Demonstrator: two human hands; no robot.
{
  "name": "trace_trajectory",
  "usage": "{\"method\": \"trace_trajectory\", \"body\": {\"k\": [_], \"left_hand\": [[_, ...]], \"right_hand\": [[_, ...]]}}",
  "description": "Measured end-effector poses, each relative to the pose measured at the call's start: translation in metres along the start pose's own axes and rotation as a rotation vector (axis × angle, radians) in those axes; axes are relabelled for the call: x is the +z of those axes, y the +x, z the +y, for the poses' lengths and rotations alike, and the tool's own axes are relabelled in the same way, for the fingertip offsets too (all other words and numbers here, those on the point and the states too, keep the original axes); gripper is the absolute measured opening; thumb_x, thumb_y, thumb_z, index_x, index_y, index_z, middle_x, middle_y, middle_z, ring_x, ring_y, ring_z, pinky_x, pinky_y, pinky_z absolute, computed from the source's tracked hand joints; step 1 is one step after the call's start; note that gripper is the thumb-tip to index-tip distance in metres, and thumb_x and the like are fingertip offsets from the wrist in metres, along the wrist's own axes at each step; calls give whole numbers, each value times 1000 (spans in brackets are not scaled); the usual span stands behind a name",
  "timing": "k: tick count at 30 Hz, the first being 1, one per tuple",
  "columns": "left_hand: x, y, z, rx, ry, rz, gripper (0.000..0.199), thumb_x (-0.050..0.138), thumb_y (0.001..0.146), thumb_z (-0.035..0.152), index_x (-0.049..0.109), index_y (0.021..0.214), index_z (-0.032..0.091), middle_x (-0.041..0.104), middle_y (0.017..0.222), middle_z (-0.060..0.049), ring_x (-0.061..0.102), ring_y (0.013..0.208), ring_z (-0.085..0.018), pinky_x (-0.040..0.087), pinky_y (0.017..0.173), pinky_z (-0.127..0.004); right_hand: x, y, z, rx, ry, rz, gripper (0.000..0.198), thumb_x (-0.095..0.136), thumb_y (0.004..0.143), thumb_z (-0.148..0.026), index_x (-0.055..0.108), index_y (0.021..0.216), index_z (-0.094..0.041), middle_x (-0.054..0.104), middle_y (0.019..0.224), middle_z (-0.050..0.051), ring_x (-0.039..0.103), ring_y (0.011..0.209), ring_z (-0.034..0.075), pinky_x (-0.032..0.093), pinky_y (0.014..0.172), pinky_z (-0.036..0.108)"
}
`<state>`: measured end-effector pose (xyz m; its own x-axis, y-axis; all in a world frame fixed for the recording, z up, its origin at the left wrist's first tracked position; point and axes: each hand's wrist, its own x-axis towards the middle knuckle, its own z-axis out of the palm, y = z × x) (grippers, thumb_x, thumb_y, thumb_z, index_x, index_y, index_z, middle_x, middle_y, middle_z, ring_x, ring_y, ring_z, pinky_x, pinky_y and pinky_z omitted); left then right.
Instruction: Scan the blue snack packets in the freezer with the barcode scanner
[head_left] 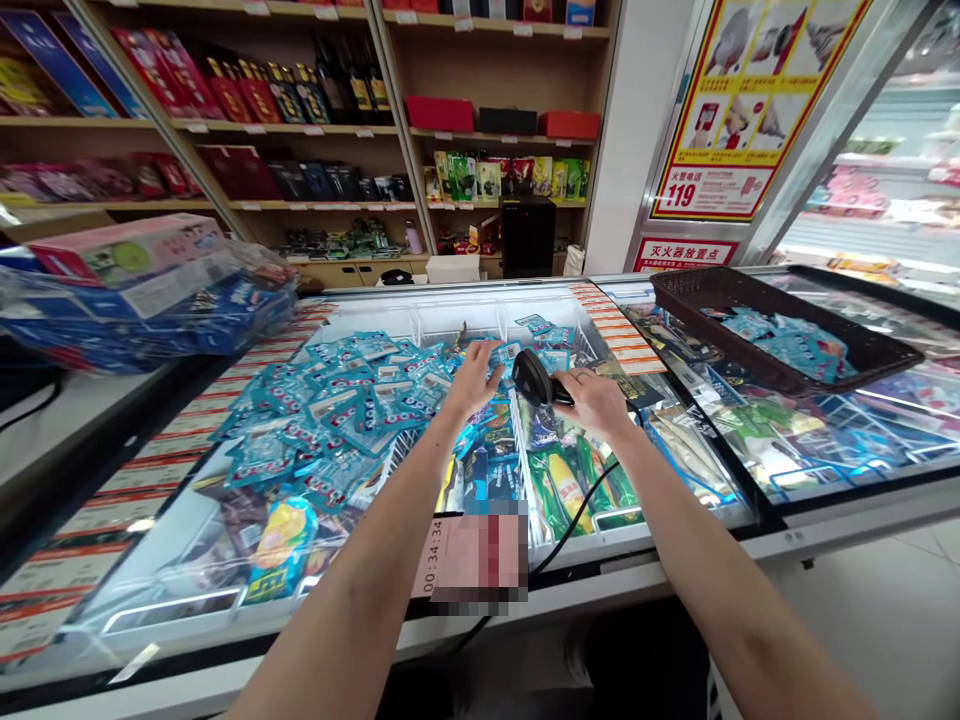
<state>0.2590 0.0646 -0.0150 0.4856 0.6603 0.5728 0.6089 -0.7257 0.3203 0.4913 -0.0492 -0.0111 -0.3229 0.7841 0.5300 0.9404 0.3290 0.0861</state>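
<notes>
My right hand is wrapped around the handle of a black handheld barcode scanner. The scanner's head points left, toward my left hand. That hand hovers at the right end of a spread pile of blue packets, its thumb and fingers apart. Just beyond its fingertips is a blue packet with a white label; whether they touch it I cannot tell. More blue packets lie behind the scanner. The pile rests on the glass top of a chest freezer.
A dark plastic tray with some blue packets stands at the right. Plastic-wrapped boxes sit at the left. A black cable runs down over the freezer's front edge. Stocked shelves line the back wall. Frozen goods show under the glass.
</notes>
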Motion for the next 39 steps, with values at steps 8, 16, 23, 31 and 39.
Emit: {"method": "trace_trajectory", "body": {"k": [8, 16, 23, 31, 39], "left_hand": [[0, 1, 1, 6, 14, -3, 44, 43, 90, 27, 38, 134, 22, 46, 118, -10, 46, 115, -22, 43, 100, -39], [2, 1, 0, 4, 41, 15, 41, 40, 91, 31, 39, 131, 20, 47, 118, -11, 47, 112, -22, 43, 99, -38], [-1, 0, 4, -29, 57, 17, 42, 40, 91, 31, 38, 133, 23, 46, 118, -11, 51, 109, -23, 47, 93, -38], [0, 0, 3, -134, 151, 126, 41, 36, 91, 26, 39, 132, 19, 43, 119, -14, 50, 113, -25, 47, 93, -39], [1, 1, 4, -138, 132, 118, 42, 36, 91, 25, 39, 132, 20, 45, 119, -14, 50, 113, -26, 47, 92, -40]], "right_hand": [[-3, 2, -2, 3, 10, -11, 40, 61, 83, -36, 53, 119, -18, 65, 101, 9, 57, 100, 23, 43, 74, 30], [-5, 0, -1, 1, 22, -2, 39, 62, 83, -37, 53, 117, -18, 65, 102, 9, 57, 99, 23, 43, 73, 30], [-5, -4, 0, -7, 21, 15, 39, 61, 84, -37, 53, 117, -19, 65, 100, 8, 58, 99, 22, 42, 73, 29], [-8, -5, -3, -20, 39, 14, 40, 62, 83, -37, 54, 118, -18, 65, 101, 10, 57, 100, 23, 43, 74, 30], [-11, -4, -6, -38, 42, 17, 41, 61, 83, -36, 54, 118, -17, 65, 104, 10, 58, 99, 23, 43, 74, 30]]}}
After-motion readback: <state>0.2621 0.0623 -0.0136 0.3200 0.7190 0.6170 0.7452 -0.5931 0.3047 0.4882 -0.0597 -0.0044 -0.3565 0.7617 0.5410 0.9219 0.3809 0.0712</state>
